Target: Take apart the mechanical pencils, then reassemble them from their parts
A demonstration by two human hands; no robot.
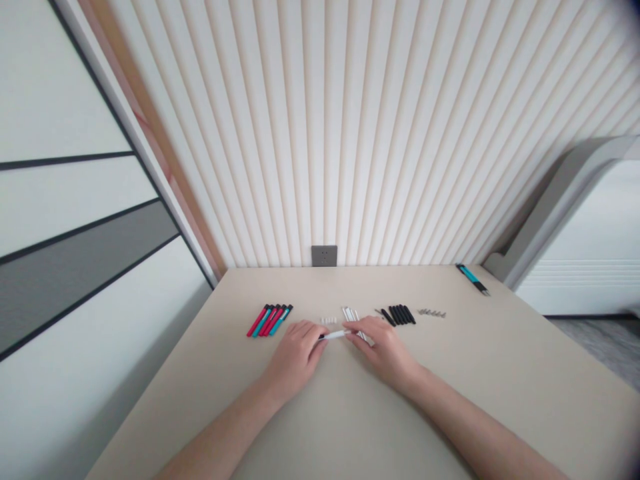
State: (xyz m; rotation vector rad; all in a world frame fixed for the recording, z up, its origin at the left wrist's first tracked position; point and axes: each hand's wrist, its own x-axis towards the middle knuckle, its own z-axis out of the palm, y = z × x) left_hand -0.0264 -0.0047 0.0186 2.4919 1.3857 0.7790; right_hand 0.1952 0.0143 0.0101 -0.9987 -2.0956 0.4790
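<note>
At the middle of the beige desk [345, 420], the left hand [295, 357] and right hand [385, 350] held a white pen [333, 335] level between them, their fingers [361, 327] closed firmly near either end for a steady, straight grip. Just beyond lay red-and-teal pens [270, 320], white pieces [351, 315] and black barrels [397, 315].

The pen barrel [334, 335] is glossy white plastic; the tabletop [500, 400] smooth matt.

Beyond the left hand [294, 357], a ribbed cream wall [320, 133] with a grey socket [324, 255] backs the beige desk [500, 360]; white-and-grey panels [65, 220] stand left, a grey-framed opening [565, 220] and grey floor [600, 347] right.
</note>
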